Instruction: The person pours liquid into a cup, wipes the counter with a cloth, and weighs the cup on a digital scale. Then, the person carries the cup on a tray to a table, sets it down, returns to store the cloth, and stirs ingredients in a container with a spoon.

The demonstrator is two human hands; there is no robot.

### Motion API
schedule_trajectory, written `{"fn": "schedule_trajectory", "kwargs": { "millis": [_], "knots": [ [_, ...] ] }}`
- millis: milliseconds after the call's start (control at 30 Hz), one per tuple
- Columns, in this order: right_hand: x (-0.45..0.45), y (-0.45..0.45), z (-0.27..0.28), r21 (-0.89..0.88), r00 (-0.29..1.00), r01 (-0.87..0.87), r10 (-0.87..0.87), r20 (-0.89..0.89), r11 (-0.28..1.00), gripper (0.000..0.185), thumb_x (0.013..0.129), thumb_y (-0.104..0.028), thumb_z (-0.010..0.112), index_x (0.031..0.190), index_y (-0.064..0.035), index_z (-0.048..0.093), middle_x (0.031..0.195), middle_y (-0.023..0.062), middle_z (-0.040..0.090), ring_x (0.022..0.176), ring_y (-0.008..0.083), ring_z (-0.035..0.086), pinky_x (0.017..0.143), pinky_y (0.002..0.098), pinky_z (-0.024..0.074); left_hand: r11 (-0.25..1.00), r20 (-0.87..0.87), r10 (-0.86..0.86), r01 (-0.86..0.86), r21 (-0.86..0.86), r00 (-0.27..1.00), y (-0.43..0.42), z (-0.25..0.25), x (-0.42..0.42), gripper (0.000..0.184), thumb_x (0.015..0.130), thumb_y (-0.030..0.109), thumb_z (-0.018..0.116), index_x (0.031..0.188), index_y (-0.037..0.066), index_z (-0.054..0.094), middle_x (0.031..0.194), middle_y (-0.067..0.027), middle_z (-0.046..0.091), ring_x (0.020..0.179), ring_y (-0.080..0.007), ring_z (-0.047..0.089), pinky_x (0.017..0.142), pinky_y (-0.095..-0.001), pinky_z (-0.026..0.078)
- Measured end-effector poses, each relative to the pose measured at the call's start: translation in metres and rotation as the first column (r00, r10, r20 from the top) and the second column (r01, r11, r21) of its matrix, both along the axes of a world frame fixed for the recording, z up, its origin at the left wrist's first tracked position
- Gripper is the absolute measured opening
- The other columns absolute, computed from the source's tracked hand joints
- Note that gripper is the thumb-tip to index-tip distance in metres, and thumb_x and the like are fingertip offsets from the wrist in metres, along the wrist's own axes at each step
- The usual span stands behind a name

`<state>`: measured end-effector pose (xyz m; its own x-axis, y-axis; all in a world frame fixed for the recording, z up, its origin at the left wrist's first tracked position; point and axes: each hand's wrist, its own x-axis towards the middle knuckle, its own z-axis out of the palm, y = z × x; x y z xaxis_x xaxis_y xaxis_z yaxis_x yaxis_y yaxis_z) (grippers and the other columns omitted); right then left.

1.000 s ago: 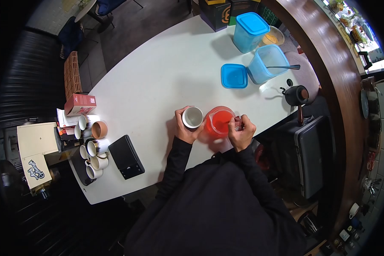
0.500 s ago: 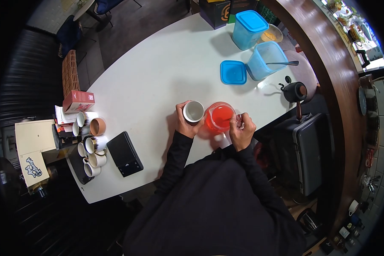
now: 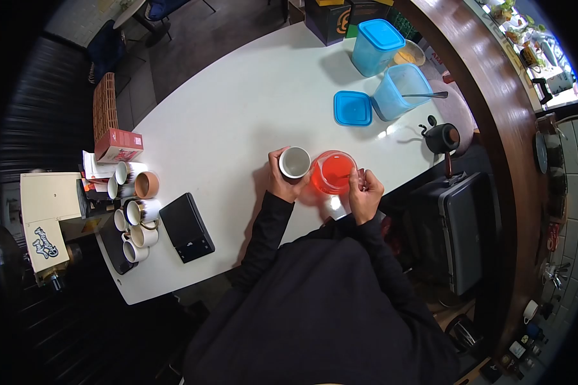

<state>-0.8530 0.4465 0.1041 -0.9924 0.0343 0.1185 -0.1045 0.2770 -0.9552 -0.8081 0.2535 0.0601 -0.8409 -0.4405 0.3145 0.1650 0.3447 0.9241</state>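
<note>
My left hand [image 3: 284,182] is wrapped round a white-lined cup [image 3: 295,162], whose pale inside faces up at me. Just right of it is a clear glass pitcher [image 3: 334,172] of red liquid. My right hand [image 3: 366,194] grips the pitcher by its handle on the right side. The cup and the pitcher are close together above the white table [image 3: 238,115]; whether they touch, I cannot tell.
A black flat scale-like device [image 3: 187,228] lies left, beside several cups [image 3: 143,212] and a pink box [image 3: 119,146]. At the back right are a lidded blue container [image 3: 374,51], an uncovered one [image 3: 398,93] with a spoon, a blue lid [image 3: 352,108] and a black gooseneck kettle [image 3: 442,138].
The pitcher looks more level, its red surface now seen more from straight above. The cup has shifted slightly right and up in view. Both hands keep their hold.
</note>
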Motion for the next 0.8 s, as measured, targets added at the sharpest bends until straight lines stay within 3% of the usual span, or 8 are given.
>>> {"fn": "schedule_trajectory", "kwargs": {
  "millis": [100,333,400,533,800],
  "knots": [
    [0.002,-0.002,0.003,-0.016,1.0,0.009,-0.009,0.011,1.0,0.042,0.086,-0.016,0.069,0.06,-0.0007,0.04,0.052,0.0011,0.037,0.054,0.0067,0.032,0.047,0.028,0.0293,1.0,-0.01,-0.018,0.018,0.012,1.0,-0.001,-0.005,-0.001,0.07,0.073,0.024,0.081,0.122,0.001,0.037,0.105,-0.0131,0.056,0.093,-0.0217,0.064,0.081,-0.0364,0.053],
    [0.001,-0.001,-0.007,-0.011,1.0,0.016,-0.016,-0.013,1.0,0.043,0.087,-0.016,0.069,0.06,-0.0015,0.038,0.052,0.0,0.035,0.054,0.006,0.03,0.046,0.0273,0.0277,0.999,0.028,-0.043,0.043,0.004,0.999,-0.004,-0.012,0.0,0.07,0.073,0.018,0.081,0.123,0.001,0.035,0.106,-0.013,0.056,0.092,-0.0212,0.066,0.081,-0.0356,0.055],
    [0.001,-0.002,-0.004,-0.023,0.999,0.001,-0.002,-0.039,1.0,0.041,0.091,-0.013,0.066,0.062,-0.0035,0.038,0.056,-0.0059,0.033,0.055,0.0036,0.026,0.048,0.0253,0.0223,0.999,0.013,-0.037,0.037,-0.005,0.999,-0.003,-0.01,0.0,0.07,0.073,0.018,0.081,0.123,0.001,0.035,0.106,-0.0131,0.056,0.092,-0.0212,0.066,0.081,-0.0354,0.055],
    [-0.001,-0.001,0.0,-0.038,0.999,-0.032,0.032,-0.009,0.999,0.04,0.091,-0.011,0.065,0.062,-0.0032,0.039,0.056,-0.0059,0.033,0.055,0.0036,0.027,0.048,0.0253,0.0226,0.998,0.054,-0.032,0.029,0.063,0.998,-0.001,-0.008,0.0,0.071,0.071,0.016,0.082,0.122,0.001,0.036,0.107,-0.0135,0.055,0.094,-0.0216,0.064,0.083,-0.0366,0.053],
    [-0.009,-0.001,0.003,0.053,0.997,-0.052,0.056,-0.062,0.997,0.036,0.084,-0.009,0.068,0.061,-0.001,0.04,0.053,-0.0004,0.036,0.055,0.0055,0.032,0.048,0.0276,0.0287,1.0,0.011,0.004,-0.004,-0.002,1.0,-0.001,-0.001,-0.001,0.071,0.069,0.018,0.084,0.121,0.002,0.038,0.108,-0.0136,0.054,0.098,-0.0221,0.058,0.085,-0.0381,0.049]
  ]
}}
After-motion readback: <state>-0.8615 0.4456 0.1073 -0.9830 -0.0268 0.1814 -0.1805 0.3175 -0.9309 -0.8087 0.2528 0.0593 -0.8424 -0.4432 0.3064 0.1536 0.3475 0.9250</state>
